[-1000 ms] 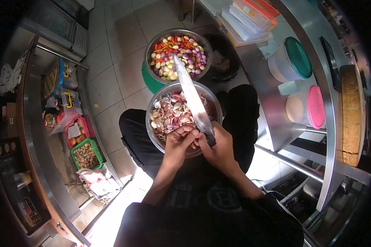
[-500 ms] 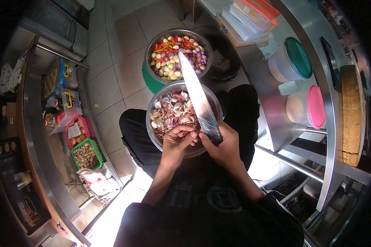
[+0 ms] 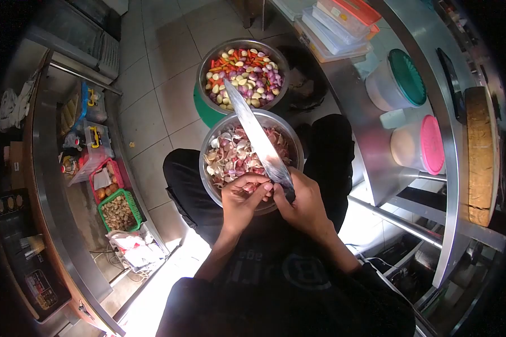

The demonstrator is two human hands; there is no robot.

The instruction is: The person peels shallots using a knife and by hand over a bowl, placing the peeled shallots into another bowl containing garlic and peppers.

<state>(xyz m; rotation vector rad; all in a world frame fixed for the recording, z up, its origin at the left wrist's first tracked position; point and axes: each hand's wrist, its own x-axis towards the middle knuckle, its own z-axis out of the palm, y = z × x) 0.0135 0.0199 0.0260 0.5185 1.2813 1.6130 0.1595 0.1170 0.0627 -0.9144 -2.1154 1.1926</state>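
A large knife [image 3: 252,129] lies in my right hand [image 3: 305,201], its handle wrapped in the fingers and its blade slanting up and left over two bowls. My left hand [image 3: 240,203] is closed in a pinch on a small reddish clove [image 3: 262,188], mostly hidden by the fingers; I cannot tell garlic from shallot. The two hands meet at the fingertips above the near edge of a metal bowl [image 3: 299,145] held between my legs. Inside that bowl are unpeeled garlic cloves and papery skins [image 3: 230,154].
Beyond stands a second metal bowl [image 3: 285,84] with peeled garlic, shallots and cut chillies [image 3: 244,76], a green rim showing beneath. A steel shelf with lidded tubs [image 3: 402,145] is on my right. Baskets, including a green one [image 3: 120,210], line the left shelf.
The knife blade has swung left and tilted further over the bowls. My right hand has turned slightly with it, while my left hand stays nearly in place, still pinching.
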